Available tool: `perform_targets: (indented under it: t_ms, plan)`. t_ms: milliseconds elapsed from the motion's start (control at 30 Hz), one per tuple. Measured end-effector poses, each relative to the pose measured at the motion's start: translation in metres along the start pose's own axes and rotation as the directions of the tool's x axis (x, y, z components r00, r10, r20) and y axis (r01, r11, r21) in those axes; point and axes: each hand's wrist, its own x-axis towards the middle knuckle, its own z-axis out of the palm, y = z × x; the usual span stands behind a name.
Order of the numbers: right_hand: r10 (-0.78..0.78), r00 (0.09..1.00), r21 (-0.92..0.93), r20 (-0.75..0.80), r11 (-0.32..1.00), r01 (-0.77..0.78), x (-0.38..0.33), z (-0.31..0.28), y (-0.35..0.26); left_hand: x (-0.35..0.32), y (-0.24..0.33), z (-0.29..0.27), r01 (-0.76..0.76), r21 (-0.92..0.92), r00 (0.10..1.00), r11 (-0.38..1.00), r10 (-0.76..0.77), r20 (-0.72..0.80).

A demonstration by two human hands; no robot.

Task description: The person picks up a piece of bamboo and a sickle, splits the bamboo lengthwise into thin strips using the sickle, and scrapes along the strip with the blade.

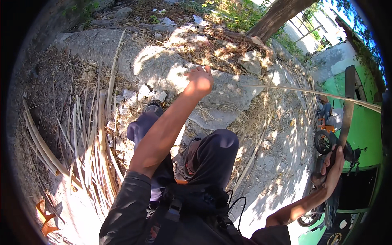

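My left hand (200, 80) reaches out ahead over the sunlit stone, its fingers curled. A long, thin pale strip (294, 89), apparently bamboo, runs in the air from near this hand to the far right. Its thin end fades in the glare beside the fingers, but it lines up with my grip. On the right, my right hand (332, 164) is closed around the handle of a machete (347, 116). The dark blade points upward, and the strip crosses it near its upper half. Whether blade and strip touch, I cannot tell.
A pile of split bamboo strips (96, 147) lies at my left. Part of an orange plastic object (47, 218) shows at lower left. My bent knee (218, 153) is in front of me. A tree trunk (281, 18) leans beyond the stone. Motorcycles (324, 142) stand by a green wall (367, 141).
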Motion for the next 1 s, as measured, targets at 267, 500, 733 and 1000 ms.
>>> perform_targets:
  t_ms: [267,500,733,1000]
  plan:
    - [-0.040,0.988,0.055,0.150,0.998,0.032,0.075,0.093,0.078,-0.004,0.003,-0.007,0.127,0.045,0.990,0.991,-0.129,0.063]
    - [-0.064,0.998,0.155,0.007,0.986,0.062,0.046,0.055,0.027,-0.008,-0.013,-0.012,0.130,0.019,0.984,0.991,-0.131,0.120]
    - [-0.094,0.990,-0.048,0.107,0.994,0.100,0.060,0.062,0.023,-0.001,-0.005,-0.017,0.193,0.067,0.978,0.979,-0.198,0.072]
    - [0.025,0.990,0.043,0.141,0.999,-0.031,0.083,0.106,0.046,-0.004,-0.004,-0.001,0.231,0.050,0.972,0.972,-0.232,0.018]
